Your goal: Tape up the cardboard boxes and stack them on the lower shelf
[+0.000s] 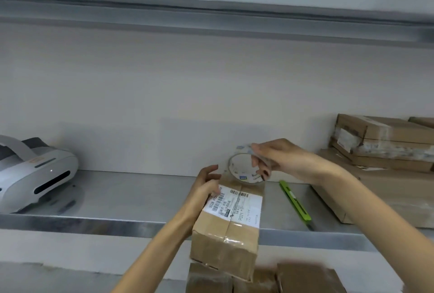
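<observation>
A long cardboard box with a white shipping label lies across the front edge of the metal shelf, its near end sticking out toward me. My left hand rests on the box's far left top corner, fingers loosely bent over the label. My right hand grips a roll of clear tape held upright at the box's far end. A strip of clear tape runs along the box's centre seam.
A green utility knife lies on the shelf right of the box. Flat cardboard boxes are stacked at the right. A grey label printer sits at the left. More cardboard boxes lie below, near the bottom edge.
</observation>
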A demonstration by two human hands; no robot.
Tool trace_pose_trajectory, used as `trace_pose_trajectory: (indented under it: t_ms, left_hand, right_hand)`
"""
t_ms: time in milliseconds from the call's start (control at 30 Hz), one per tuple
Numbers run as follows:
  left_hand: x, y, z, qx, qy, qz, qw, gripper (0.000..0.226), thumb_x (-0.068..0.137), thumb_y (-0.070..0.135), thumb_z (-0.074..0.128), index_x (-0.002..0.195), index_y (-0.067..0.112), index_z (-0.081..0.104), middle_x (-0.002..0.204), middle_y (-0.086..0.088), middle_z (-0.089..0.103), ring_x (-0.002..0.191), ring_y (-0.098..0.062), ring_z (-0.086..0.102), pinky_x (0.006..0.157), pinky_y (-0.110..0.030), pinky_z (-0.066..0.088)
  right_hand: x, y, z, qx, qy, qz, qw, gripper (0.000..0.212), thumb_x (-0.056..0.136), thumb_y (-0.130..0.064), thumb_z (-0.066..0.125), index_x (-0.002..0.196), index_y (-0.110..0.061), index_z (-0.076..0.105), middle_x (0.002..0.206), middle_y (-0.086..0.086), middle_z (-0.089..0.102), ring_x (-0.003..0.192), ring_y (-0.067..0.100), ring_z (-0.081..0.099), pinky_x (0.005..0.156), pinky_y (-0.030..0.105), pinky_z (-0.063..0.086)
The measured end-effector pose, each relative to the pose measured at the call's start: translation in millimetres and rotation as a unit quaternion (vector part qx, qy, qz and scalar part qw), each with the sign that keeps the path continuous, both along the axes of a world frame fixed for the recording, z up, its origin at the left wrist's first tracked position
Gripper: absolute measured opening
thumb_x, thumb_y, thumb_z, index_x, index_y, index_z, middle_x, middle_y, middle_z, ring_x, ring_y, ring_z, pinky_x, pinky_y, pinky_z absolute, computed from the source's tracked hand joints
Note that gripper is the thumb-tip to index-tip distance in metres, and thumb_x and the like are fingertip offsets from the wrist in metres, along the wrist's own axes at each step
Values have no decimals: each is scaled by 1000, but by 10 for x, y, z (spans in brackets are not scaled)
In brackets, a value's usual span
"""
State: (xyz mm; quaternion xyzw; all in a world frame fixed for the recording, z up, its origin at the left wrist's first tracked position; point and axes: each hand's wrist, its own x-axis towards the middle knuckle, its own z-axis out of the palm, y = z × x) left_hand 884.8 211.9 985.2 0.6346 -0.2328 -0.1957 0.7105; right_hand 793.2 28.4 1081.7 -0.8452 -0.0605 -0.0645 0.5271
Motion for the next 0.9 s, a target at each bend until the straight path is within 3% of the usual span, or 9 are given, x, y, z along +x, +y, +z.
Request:
trace_pose_trajectory:
  t_ms: [133, 267, 333, 467, 700, 900]
  left_hand:
    - [53, -8, 45, 42, -69, -65, 995, 66, 51, 26, 64, 117, 23, 56, 112, -4, 66, 95, -9, 67, 73, -22, 50]
    - [27, -54, 16, 41, -20, -81, 996, 52, 58, 12, 63, 110, 15, 61, 90, -4, 73, 75, -15, 71, 58, -21, 51]
    - [14, -39, 5, 28, 2, -75, 997, 57, 58, 11, 63, 115, 15, 59, 98, -10, 70, 76, -18, 70, 58, -23, 51]
    - [-20, 30, 11, 36, -7, -63, 997, 61, 59, 16, 64, 118, 30, 59, 118, -14, 59, 80, -18, 69, 61, -23, 52]
    - [42, 22, -44, 14, -8, -67, 998, 65, 57, 14, 66, 121, 28, 62, 120, -21, 58, 82, -20, 70, 67, -27, 52]
    - [70, 27, -105, -25, -6, -46, 999, 67, 54, 12, 65, 120, 23, 63, 112, -15, 60, 77, -16, 71, 61, -22, 52]
  right_hand:
    - [121, 213, -17, -61, -16, -7, 998, 45, 97, -42, 48, 69, -10, 63, 53, 7, 51, 51, 17, 52, 65, 14, 45]
    - [166, 294, -7, -104, 10, -10, 995, 52, 96, -48, 47, 61, -13, 61, 44, 4, 46, 45, 15, 47, 63, 14, 46]
    - [158, 268, 39, -112, 22, -25, 993, 52, 95, -49, 49, 58, -14, 60, 40, 0, 42, 42, 16, 43, 54, 19, 44]
    - [54, -12, 270, -192, 66, -86, 975, 54, 90, -55, 53, 50, -19, 57, 38, -3, 40, 38, 15, 40, 49, 21, 41]
    - [-65, -361, 224, -311, 198, -133, 920, 54, 87, -56, 54, 46, -20, 52, 40, -2, 46, 37, 13, 41, 47, 19, 38]
    - [57, -324, 57, -302, 251, -149, 908, 46, 88, -50, 56, 54, -19, 51, 39, -6, 44, 35, 11, 40, 43, 16, 35]
